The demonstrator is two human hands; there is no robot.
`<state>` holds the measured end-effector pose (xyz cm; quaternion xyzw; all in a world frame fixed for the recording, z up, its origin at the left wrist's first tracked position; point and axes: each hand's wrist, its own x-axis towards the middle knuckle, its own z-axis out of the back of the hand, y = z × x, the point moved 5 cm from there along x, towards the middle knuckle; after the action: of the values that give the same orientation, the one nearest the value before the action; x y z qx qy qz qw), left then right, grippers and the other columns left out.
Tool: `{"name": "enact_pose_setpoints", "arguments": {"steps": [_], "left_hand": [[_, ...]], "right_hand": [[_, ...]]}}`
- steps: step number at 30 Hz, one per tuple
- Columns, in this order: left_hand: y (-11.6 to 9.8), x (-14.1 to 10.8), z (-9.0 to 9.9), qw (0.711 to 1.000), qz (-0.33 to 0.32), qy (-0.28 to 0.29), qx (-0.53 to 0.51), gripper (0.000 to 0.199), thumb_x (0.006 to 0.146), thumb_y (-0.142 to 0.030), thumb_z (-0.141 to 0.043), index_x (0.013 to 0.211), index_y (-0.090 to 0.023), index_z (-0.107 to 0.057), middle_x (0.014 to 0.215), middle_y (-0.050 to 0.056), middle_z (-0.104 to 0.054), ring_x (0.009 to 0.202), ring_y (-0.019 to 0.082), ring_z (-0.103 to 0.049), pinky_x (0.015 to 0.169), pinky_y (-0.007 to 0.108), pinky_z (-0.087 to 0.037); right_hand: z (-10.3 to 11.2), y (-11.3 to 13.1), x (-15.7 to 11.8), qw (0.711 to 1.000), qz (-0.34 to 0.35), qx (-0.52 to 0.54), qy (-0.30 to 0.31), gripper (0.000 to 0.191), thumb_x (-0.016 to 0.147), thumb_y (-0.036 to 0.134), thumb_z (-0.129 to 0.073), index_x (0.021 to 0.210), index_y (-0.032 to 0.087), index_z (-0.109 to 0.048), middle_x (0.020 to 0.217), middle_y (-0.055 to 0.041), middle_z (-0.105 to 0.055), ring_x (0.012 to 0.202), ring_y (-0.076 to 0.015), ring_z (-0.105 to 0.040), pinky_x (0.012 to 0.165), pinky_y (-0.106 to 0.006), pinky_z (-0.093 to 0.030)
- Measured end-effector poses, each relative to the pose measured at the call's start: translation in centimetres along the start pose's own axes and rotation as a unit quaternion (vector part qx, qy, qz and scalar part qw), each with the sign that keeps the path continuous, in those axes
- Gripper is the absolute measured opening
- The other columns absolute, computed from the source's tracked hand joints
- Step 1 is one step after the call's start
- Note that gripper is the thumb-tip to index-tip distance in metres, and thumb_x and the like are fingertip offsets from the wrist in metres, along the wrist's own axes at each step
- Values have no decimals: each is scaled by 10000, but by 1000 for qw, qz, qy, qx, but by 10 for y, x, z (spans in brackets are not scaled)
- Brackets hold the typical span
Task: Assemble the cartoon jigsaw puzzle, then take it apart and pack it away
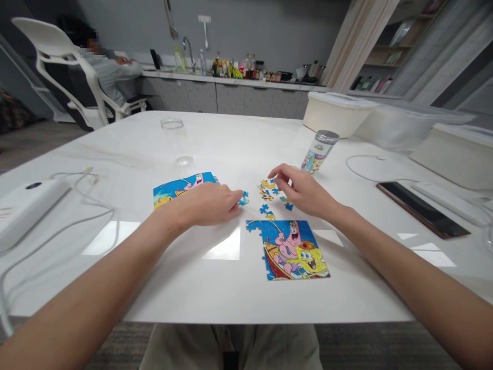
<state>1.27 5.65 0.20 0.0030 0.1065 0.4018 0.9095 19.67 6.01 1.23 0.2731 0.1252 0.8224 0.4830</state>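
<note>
The left hand (204, 204) narrows to a pinch, its fingertips at a small blue cardboard jigsaw piece (244, 198), though I cannot tell whether it holds the piece. The right hand (298, 191) curls loosely above scattered small blue-and-yellow cardboard jigsaw pieces (267, 184), with no hold visible. These look light and stiff, best pinched by their edges on the glossy white table (215, 149). Just below both hands lies a partly assembled colourful cartoon jigsaw (287, 250). Beyond the left hand lies a blue cartoon picture card (183, 187), and beyond the right stands a cylindrical grey-capped tube (318, 151).
</note>
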Motion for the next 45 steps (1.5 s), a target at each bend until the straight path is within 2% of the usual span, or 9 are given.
{"name": "enact_pose_setpoints", "arguments": {"steps": [3, 6, 10, 16, 21, 23, 33, 39, 45], "left_hand": [[-2, -1, -4, 999, -22, 26, -8, 347, 908, -321, -311, 866, -181, -626, 651, 73, -603, 586, 188, -526, 608, 322, -366], [-3, -3, -4, 998, -28, 48, -21, 383, 906, -308, -292, 765, -181, -625, 695, 95, -626, 610, 200, -542, 640, 340, -393], [-2, -4, -4, 998, -13, 56, -30, 371, 895, -293, -319, 730, -175, -629, 732, 107, -643, 622, 204, -554, 643, 342, -406], [-4, -4, -4, 997, -12, 75, -31, 343, 875, -265, -337, 738, -169, -637, 784, 114, -668, 655, 196, -563, 628, 320, -401], [-6, -4, -4, 997, -17, 73, -26, 372, 873, -260, -316, 745, -166, -653, 771, 120, -672, 646, 204, -564, 629, 325, -407], [-4, -4, -5, 997, -17, 71, -31, 372, 871, -265, -320, 755, -167, -659, 782, 120, -674, 653, 204, -568, 637, 324, -414], [-2, -3, -8, 997, -16, 66, -32, 355, 872, -264, -326, 757, -175, -650, 795, 114, -672, 662, 196, -554, 643, 319, -409], [-2, -3, -7, 997, -12, 73, -33, 355, 871, -260, -320, 759, -175, -646, 786, 111, -667, 634, 194, -543, 624, 323, -397], [-2, -4, -4, 997, -1, 54, -48, 330, 877, -288, -340, 716, -174, -604, 725, 95, -639, 598, 171, -515, 591, 314, -364]], "right_hand": [[12, -21, 3, 992, -88, -52, -69, 240, 918, 204, -367, 1003, 185, -592, 735, -44, -619, 668, -184, -544, 647, -307, -370], [13, -38, 4, 985, -137, -96, -45, 248, 869, 159, -390, 950, 182, -623, 828, -74, -674, 704, -202, -574, 665, -315, -382], [7, -47, 4, 981, -136, -137, 10, 242, 811, 143, -435, 892, 186, -658, 812, -67, -694, 683, -193, -580, 634, -301, -379], [11, -45, 3, 980, -130, -147, 41, 224, 786, 145, -466, 860, 183, -675, 790, -60, -687, 682, -180, -576, 626, -297, -381], [6, -30, -2, 971, 16, -52, 234, 173, 788, 284, -598, 905, 178, -666, 863, -54, -678, 744, -169, -585, 694, -310, -446], [5, -29, -5, 960, 39, -26, 277, 192, 761, 310, -649, 907, 186, -661, 898, -47, -676, 761, -163, -583, 711, -315, -463], [1, -29, -9, 956, 31, -17, 290, 109, 751, 206, -616, 856, 184, -634, 959, -61, -633, 824, -171, -581, 743, -326, -477], [-1, -25, -11, 955, 30, -9, 295, 163, 705, 106, -575, 840, 188, -613, 886, -34, -658, 777, -157, -578, 706, -300, -463], [-1, -21, -6, 963, 27, 25, 266, 206, 754, 133, -562, 929, 179, -661, 877, -41, -673, 745, -146, -574, 655, -281, -441]]}}
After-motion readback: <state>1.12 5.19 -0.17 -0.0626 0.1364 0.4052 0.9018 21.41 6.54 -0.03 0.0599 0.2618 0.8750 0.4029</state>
